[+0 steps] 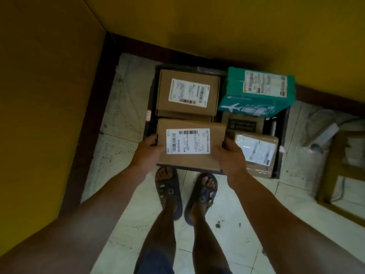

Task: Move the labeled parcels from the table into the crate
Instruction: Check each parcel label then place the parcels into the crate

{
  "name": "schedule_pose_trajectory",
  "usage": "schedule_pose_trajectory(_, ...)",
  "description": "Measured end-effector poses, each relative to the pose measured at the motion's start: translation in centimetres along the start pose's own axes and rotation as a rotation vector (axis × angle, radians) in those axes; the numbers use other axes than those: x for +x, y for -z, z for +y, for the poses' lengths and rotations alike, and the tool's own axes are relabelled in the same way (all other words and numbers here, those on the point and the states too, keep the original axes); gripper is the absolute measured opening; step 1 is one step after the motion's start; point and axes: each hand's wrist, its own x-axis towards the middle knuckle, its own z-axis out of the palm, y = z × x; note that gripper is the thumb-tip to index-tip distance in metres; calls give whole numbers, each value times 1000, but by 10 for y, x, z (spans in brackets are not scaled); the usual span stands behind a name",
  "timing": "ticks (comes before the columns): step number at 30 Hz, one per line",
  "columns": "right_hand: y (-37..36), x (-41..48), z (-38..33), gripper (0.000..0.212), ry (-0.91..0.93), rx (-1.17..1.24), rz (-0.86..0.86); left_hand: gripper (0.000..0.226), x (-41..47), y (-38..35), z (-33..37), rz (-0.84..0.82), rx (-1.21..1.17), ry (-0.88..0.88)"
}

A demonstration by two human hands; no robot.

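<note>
I hold a brown cardboard parcel (190, 143) with a white barcode label above the near left part of the black crate (280, 147) on the floor. My left hand (147, 152) grips its left edge and my right hand (230, 155) grips its right edge. Inside the crate lie another labeled brown parcel (187, 91) at the far left, a teal parcel (258, 91) with an airplane print at the far right, a small brown box (244, 123) under it, and a plastic-wrapped labeled parcel (256, 153) at the near right.
The crate stands in a corner between yellow walls (49, 95) with a dark red skirting. My feet in dark sandals (169, 190) stand on the pale tiled floor just before the crate. A wooden frame (343, 175) and a white cable lie at the right.
</note>
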Motion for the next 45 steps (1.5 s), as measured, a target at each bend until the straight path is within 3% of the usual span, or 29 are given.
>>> schedule_pose_trajectory(2,-10,14,8,11,-37,9,-28,28,17,1,-6,5,66,-13)
schedule_pose_trajectory(7,-19,23,18,28,-100,52,-69,30,23,-1,-11,-1,98,-16)
schedule_pose_trajectory(11,-9,12,21,12,-122,69,-79,32,9,-5,-12,15,97,-9)
schedule_pose_trajectory(16,28,-22,15,17,-103,68,-80,31,-32,-19,4,68,17,31)
schedule_pose_trajectory(20,78,-76,-5,38,-93,100,-45,35,-92,-38,37,27,-59,8)
schedule_pose_trajectory(34,259,-326,-36,30,77,318,309,17,-339,-104,171,-384,69,-270)
schedule_pose_trajectory(45,427,-417,53,14,194,687,609,15,-491,-287,197,-675,318,-498)
